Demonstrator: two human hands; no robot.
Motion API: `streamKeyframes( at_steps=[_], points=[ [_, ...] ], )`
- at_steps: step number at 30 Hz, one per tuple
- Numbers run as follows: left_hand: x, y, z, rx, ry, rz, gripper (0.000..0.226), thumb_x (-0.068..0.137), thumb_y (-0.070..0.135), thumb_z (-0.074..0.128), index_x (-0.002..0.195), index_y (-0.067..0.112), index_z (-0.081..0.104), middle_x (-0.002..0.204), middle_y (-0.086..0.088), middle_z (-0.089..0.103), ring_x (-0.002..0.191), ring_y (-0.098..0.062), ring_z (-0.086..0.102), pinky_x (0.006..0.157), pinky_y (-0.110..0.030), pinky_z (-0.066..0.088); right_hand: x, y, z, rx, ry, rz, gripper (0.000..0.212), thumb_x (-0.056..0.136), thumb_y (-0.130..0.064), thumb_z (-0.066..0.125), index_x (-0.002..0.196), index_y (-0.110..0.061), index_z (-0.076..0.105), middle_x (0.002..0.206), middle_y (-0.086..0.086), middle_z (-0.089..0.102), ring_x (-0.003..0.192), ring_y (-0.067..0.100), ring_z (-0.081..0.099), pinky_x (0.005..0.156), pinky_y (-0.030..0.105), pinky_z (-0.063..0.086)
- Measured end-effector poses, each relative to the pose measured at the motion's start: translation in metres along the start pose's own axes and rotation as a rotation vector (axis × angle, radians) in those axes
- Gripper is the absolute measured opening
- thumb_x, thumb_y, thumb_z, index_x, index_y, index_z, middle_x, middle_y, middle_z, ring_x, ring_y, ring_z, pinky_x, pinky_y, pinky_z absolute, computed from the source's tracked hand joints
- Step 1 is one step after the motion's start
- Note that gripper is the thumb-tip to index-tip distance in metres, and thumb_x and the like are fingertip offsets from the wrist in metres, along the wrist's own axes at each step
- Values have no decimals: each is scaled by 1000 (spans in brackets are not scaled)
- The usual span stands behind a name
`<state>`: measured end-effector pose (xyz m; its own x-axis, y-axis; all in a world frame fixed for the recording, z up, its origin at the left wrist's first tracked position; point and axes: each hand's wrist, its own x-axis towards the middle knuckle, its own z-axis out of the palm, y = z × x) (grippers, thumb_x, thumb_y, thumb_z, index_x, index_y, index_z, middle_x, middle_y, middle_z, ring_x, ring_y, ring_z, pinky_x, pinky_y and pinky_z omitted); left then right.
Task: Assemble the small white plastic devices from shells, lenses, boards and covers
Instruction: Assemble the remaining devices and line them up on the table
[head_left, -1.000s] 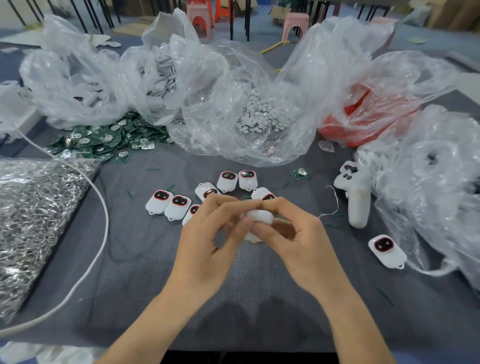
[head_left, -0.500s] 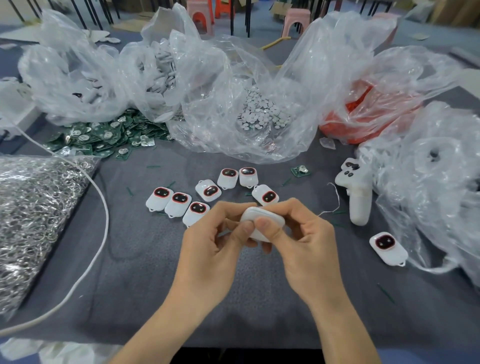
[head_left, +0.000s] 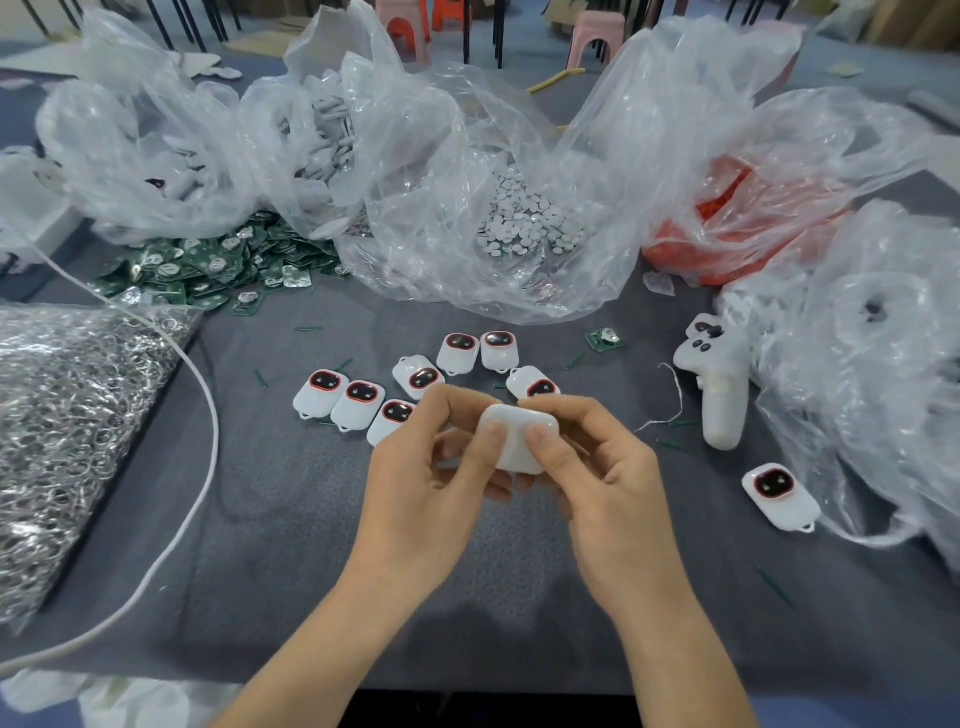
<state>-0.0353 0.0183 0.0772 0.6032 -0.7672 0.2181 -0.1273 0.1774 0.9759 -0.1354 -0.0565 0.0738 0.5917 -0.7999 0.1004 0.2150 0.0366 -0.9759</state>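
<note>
Mid-frame, just above the tabletop (head_left: 260, 519), left hand (head_left: 426, 483) and right hand (head_left: 608, 483) pinch one device (head_left: 519, 441) in a closed grip, thumbs on its back. It seems light, stiff and slick; hold it by the edges.

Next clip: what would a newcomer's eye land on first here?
The left hand and right hand pinch a white device at the centre. Just behind lies a cluster of devices with red-rimmed windows. Crumpled clear bags fill the far side, with green boards spilling at the left.
</note>
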Motion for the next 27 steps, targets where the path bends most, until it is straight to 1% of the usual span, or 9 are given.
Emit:
streamKeyframes(
  at_steps=[6,9,12,14,16,19,23,25,27],
  points=[
    [3,-3,-3,129,-57,29,9,86,22,59,81,28,64,63,3,67,52,-11,60,50,-18,46,-4,4,1,-66,34,-83,5,82,-12,64,85,-9,68,76,7,70,67,13,61,60,21,49],
    [3,-3,-3,73,-54,53,14,87,19,60,80,31,63,67,4,69,55,-9,61,53,-17,47,-6,3,3,-101,61,-164,3,84,-11,66,85,-12,68,76,3,70,66,10,63,60,19,50],
    [7,-2,0,-70,-83,8,9,90,20,59,98,22,63,81,6,73,70,-7,68,63,-15,51,-4,5,5,-204,157,-312,7,82,-11,70,88,-16,70,83,-2,70,76,7,66,67,18,51],
    [8,-4,3,-300,-90,-139,35,81,22,56,116,17,58,93,6,74,84,-6,69,70,-15,53,-1,7,5,-477,230,-480,12,79,-9,73,90,-14,72,90,1,64,84,9,63,75,21,49],
    [8,-8,5,-425,-82,-252,48,74,23,59,122,18,57,96,4,74,89,-6,69,72,-16,52,-1,13,3,-649,240,-584,17,76,-6,74,92,-12,74,96,6,59,92,10,61,84,17,46],
    [7,-13,4,-425,-57,-254,38,80,13,58,117,19,60,99,5,74,92,-5,68,73,-15,52,-7,19,1,-372,218,-347,18,75,-8,73,91,-16,73,105,6,59,101,11,61,85,19,48],
    [8,-14,2,-343,-76,-188,32,85,6,54,115,18,61,106,3,73,98,-9,68,76,-19,53,-8,20,-1,44,215,57,16,77,-5,72,92,-9,67,83,10,68,67,15,61,56,19,49],
    [9,-15,2,-281,-85,-172,31,88,1,54,113,17,62,105,4,73,98,-7,67,79,-18,52,-7,21,0,205,146,154,15,76,-12,67,88,-3,67,76,11,66,59,14,56,49,21,47],
    [10,-17,0,-254,-95,-180,33,89,-4,52,112,15,63,103,3,74,96,-6,67,79,-17,50,-7,21,0,177,120,173,8,82,-6,63,87,-1,68,75,12,66,59,15,57,49,23,48]
  ],
)
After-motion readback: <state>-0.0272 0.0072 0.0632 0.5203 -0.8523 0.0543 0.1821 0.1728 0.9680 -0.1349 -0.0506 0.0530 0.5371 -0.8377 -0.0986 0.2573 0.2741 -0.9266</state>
